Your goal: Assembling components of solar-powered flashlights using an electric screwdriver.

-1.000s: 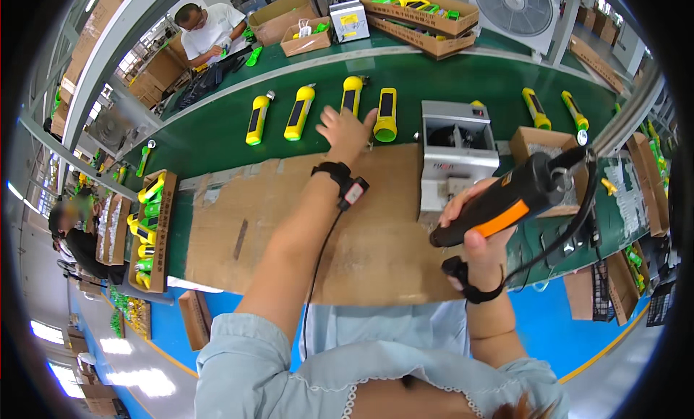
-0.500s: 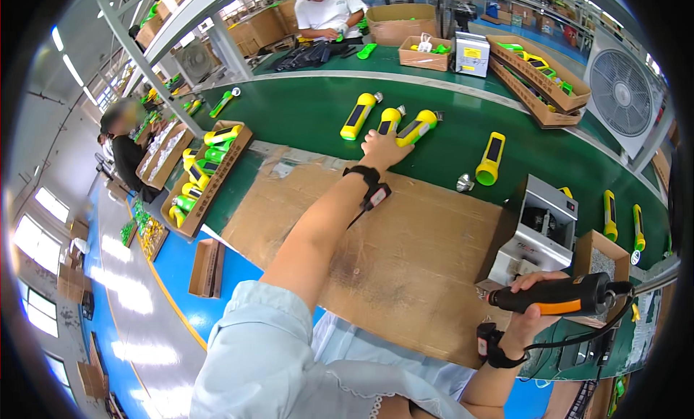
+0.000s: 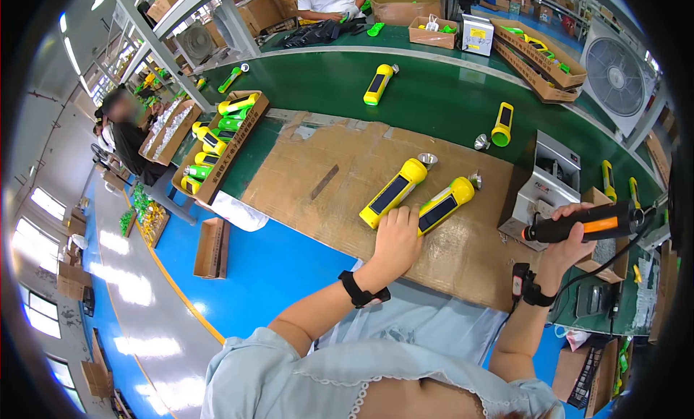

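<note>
Two yellow flashlights with dark solar panels lie side by side on the cardboard sheet: the left flashlight (image 3: 395,193) and the right flashlight (image 3: 446,204). Loose silvery reflector heads (image 3: 427,160) stick out at their far ends. My left hand (image 3: 398,240) is closed at their near ends, its fingers bent between and against both; part of the grip is hidden. On the right, my right hand (image 3: 571,238) is wrapped round a black and orange electric screwdriver (image 3: 589,226), its tip pointing left, beside a grey metal box-shaped machine (image 3: 542,191).
The cardboard sheet (image 3: 318,155) covers the near green bench. Further off lie a yellow flashlight (image 3: 378,85) and another flashlight (image 3: 503,122) with its reflector. A carton of flashlights (image 3: 242,140) stands left. A small-parts box (image 3: 603,256) is right. Another person (image 3: 329,1) works across the bench.
My left hand has drawn two flashlights from the green bench toward me onto the cardboard. One flashlight stayed behind. My right hand still holds the screwdriver, now raised slightly in the picture.
</note>
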`<action>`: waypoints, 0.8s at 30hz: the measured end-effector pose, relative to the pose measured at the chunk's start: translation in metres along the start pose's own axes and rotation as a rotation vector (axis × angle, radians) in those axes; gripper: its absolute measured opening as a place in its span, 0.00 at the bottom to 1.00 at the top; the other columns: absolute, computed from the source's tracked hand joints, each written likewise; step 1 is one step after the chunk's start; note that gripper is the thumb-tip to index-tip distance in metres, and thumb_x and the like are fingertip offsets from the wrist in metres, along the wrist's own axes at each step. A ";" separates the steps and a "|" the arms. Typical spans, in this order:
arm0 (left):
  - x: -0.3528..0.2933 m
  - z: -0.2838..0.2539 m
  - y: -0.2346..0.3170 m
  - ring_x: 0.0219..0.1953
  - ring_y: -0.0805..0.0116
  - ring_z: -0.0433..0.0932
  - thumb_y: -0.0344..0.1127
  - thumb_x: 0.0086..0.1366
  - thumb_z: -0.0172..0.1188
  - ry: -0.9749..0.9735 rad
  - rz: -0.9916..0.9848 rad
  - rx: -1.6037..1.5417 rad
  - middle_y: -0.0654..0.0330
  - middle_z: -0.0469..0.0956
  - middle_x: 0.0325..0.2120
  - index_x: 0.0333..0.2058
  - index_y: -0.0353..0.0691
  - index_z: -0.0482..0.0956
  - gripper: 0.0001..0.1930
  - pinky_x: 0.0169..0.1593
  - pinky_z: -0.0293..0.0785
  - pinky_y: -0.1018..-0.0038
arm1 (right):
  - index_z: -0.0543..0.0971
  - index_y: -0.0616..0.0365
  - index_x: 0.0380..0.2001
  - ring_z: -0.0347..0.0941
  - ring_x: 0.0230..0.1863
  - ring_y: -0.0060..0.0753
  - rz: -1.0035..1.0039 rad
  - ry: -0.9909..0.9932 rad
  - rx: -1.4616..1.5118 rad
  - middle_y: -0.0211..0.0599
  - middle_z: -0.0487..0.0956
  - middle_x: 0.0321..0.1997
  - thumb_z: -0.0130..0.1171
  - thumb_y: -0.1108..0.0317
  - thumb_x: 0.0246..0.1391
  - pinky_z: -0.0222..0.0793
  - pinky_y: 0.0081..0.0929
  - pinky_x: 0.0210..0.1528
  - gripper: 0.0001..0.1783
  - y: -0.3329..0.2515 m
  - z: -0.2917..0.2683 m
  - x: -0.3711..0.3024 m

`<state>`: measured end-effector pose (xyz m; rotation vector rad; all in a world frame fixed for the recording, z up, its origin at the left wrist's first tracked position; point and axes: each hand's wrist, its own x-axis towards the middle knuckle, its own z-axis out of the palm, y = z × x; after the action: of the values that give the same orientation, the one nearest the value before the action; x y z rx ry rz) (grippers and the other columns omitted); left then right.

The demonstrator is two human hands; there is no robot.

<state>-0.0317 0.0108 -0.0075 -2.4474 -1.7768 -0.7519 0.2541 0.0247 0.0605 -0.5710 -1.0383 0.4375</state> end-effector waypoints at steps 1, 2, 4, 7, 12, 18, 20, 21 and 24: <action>-0.006 -0.001 0.006 0.42 0.53 0.70 0.39 0.50 0.63 0.009 0.001 -0.014 0.48 0.70 0.39 0.53 0.37 0.66 0.31 0.45 0.67 0.62 | 0.65 0.64 0.42 0.68 0.28 0.31 -0.013 0.001 -0.004 0.39 0.70 0.28 0.65 0.54 0.48 0.68 0.26 0.31 0.29 -0.007 0.003 -0.001; -0.011 -0.011 0.015 0.37 0.53 0.71 0.39 0.51 0.63 -0.105 0.005 -0.098 0.48 0.71 0.35 0.55 0.42 0.65 0.31 0.40 0.69 0.63 | 0.65 0.64 0.42 0.68 0.28 0.31 -0.022 -0.007 -0.010 0.39 0.70 0.28 0.65 0.54 0.48 0.68 0.26 0.31 0.29 -0.012 0.004 -0.002; -0.022 -0.014 0.026 0.28 0.51 0.74 0.43 0.53 0.63 -0.189 0.149 -0.158 0.49 0.73 0.28 0.57 0.53 0.62 0.32 0.31 0.71 0.61 | 0.66 0.65 0.43 0.69 0.28 0.32 -0.043 -0.013 -0.017 0.40 0.70 0.28 0.63 0.58 0.50 0.68 0.26 0.30 0.26 -0.021 -0.002 -0.003; -0.033 -0.017 0.035 0.29 0.50 0.75 0.44 0.50 0.66 -0.453 0.336 -0.318 0.50 0.73 0.27 0.57 0.54 0.61 0.35 0.32 0.71 0.60 | 0.68 0.66 0.42 0.70 0.25 0.29 -0.071 0.068 -0.123 0.38 0.72 0.28 0.62 0.63 0.51 0.69 0.25 0.28 0.21 -0.036 -0.008 -0.002; -0.035 -0.001 0.054 0.31 0.49 0.75 0.44 0.41 0.72 -0.505 0.390 -0.349 0.50 0.73 0.27 0.52 0.44 0.66 0.38 0.33 0.70 0.61 | 0.69 0.64 0.37 0.70 0.22 0.25 -0.179 0.110 -0.181 0.34 0.74 0.23 0.61 0.67 0.52 0.68 0.23 0.26 0.15 -0.043 -0.003 0.021; -0.021 0.014 0.092 0.38 0.54 0.69 0.52 0.35 0.72 -0.020 0.576 -0.258 0.53 0.69 0.31 0.39 0.39 0.73 0.33 0.42 0.65 0.62 | 0.69 0.63 0.28 0.71 0.19 0.26 -0.131 0.154 -0.276 0.36 0.75 0.20 0.60 0.66 0.54 0.67 0.23 0.23 0.13 -0.050 0.008 0.042; -0.011 0.033 0.099 0.35 0.55 0.68 0.60 0.36 0.68 0.070 0.600 -0.258 0.55 0.68 0.29 0.29 0.38 0.72 0.31 0.41 0.64 0.62 | 0.69 0.62 0.27 0.71 0.18 0.26 -0.156 0.144 -0.249 0.36 0.74 0.20 0.60 0.66 0.53 0.67 0.23 0.22 0.12 -0.046 0.006 0.047; -0.010 0.040 0.102 0.35 0.55 0.68 0.60 0.36 0.68 0.068 0.615 -0.258 0.55 0.68 0.29 0.29 0.38 0.72 0.31 0.41 0.64 0.62 | 0.69 0.63 0.28 0.71 0.18 0.27 -0.151 0.153 -0.237 0.36 0.74 0.20 0.60 0.66 0.53 0.67 0.23 0.22 0.12 -0.045 0.006 0.046; -0.009 0.051 0.110 0.34 0.56 0.68 0.62 0.38 0.66 0.036 0.515 -0.192 0.56 0.68 0.27 0.28 0.39 0.72 0.31 0.40 0.63 0.63 | 0.70 0.64 0.31 0.71 0.18 0.28 -0.147 0.130 -0.214 0.37 0.74 0.20 0.60 0.67 0.53 0.68 0.23 0.22 0.12 -0.038 0.007 0.043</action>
<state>0.0841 -0.0206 -0.0285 -2.8032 -1.0176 -0.9284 0.2698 0.0217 0.1160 -0.6988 -1.0003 0.1578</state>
